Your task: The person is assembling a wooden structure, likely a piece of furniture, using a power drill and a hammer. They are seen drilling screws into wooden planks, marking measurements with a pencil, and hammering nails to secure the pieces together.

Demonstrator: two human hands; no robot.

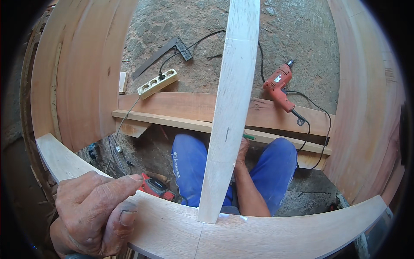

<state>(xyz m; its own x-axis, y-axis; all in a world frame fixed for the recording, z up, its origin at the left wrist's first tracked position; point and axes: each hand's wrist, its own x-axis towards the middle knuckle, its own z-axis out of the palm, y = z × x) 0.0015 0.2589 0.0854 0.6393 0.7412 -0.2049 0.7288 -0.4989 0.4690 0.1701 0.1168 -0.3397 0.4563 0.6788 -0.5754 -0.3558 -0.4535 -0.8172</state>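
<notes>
My left hand (92,211) grips the near curved rail (267,233) of a wooden frame at the lower left, thumb on top. A pale upright slat (230,108) runs from that rail up the middle and bears a short pencil mark. My right hand (243,149) reaches down under the frame just right of the slat, partly hidden by it. It holds a green pencil (249,137) against a thin plank (172,121) on the ground.
Reddish frame sides stand left (82,73) and right (366,108). On the stone floor lie a red drill (280,86) with black cord, a cream power strip (157,83) and a metal square (161,54). A red tool (157,187) lies by my blue-trousered knees (189,164).
</notes>
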